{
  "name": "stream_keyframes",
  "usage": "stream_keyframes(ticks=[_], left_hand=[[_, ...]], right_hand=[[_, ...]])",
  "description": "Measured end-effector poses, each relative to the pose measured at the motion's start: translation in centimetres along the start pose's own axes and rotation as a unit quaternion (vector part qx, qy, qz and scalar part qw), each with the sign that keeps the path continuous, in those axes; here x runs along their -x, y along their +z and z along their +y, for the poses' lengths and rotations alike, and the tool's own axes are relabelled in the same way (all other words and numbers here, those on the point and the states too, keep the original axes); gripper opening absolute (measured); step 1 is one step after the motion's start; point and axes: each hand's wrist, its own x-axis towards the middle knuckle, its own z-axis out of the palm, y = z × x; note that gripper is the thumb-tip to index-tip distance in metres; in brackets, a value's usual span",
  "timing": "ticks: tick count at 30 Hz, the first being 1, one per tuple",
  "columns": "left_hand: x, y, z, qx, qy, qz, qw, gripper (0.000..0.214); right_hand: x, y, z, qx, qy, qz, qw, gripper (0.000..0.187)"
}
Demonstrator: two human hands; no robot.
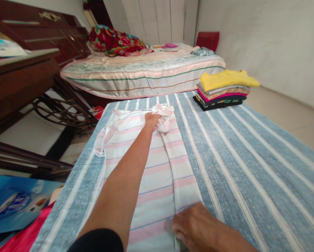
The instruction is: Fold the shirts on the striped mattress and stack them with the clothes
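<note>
A white shirt (149, 164) with pink bands and thin blue lines lies flat on the striped blue cloth. Its right side is folded inward in a long strip. My left hand (152, 120) reaches to the far end and is closed on the bunched sleeve there. Near the hem, my right hand (190, 224) grips the edge of the folded strip, its fingers curled and partly hidden under the hand. The shirt's other sleeve (102, 140) spreads out to the left.
A stack of folded clothes (222, 91), yellow on top, sits at the far right of the blue striped cloth (241, 168). Behind it stands a bed (146, 75) with a red floral blanket (115, 40). A sewing machine table (23, 70) and a blue bag (18, 203) are at left.
</note>
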Motion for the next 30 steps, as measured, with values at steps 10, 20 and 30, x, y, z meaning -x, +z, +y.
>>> stream_keyframes(ticks=[10,20,30], left_hand=[[-0.4,-1.0,-0.3,-0.053,0.035,-0.032,0.997,0.016],[0.1,-2.2,-0.4,-0.083,0.051,-0.019,0.995,0.016],[-0.3,-3.2,-0.6,-0.193,0.091,-0.002,0.977,0.01]], right_hand=[[-0.9,2.3,0.7,-0.022,0.001,0.021,1.0,0.01],[-1.3,0.9,1.3,-0.001,0.006,0.309,0.951,0.016],[-4.5,5.8,6.6,0.198,0.066,0.42,0.883,0.096]])
